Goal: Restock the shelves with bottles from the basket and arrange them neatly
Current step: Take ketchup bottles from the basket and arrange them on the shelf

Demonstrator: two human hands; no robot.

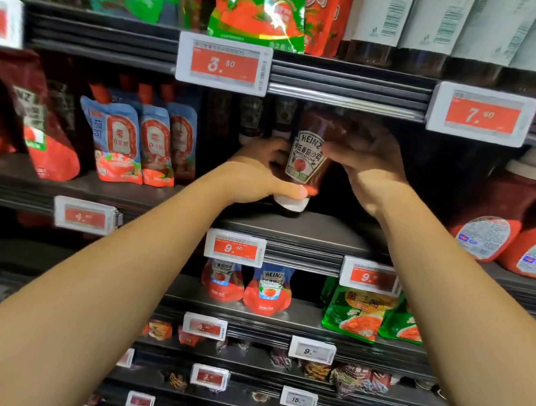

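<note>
Blue pouches [132, 142] are stood at the left of the shelf [307, 231]. A ketchup bottle [305, 160] is held cap-down at the middle of that shelf, its white cap [290, 203] touching the surface. The left hand [256, 174] is wrapped round the lower part, thumb by the cap; the right hand [365, 167] is closed on the upper body. Large red bottles [502, 211] are seen at right.

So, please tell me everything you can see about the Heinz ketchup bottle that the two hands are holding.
The Heinz ketchup bottle is a dark red squeeze bottle, probably plastic, standing upside down on its white cap on the middle shelf. Its white keystone label, with a tomato picture, faces the camera. The left hand grips it low by the cap; the right hand holds its upper side. Similar bottles stand behind it.
</note>
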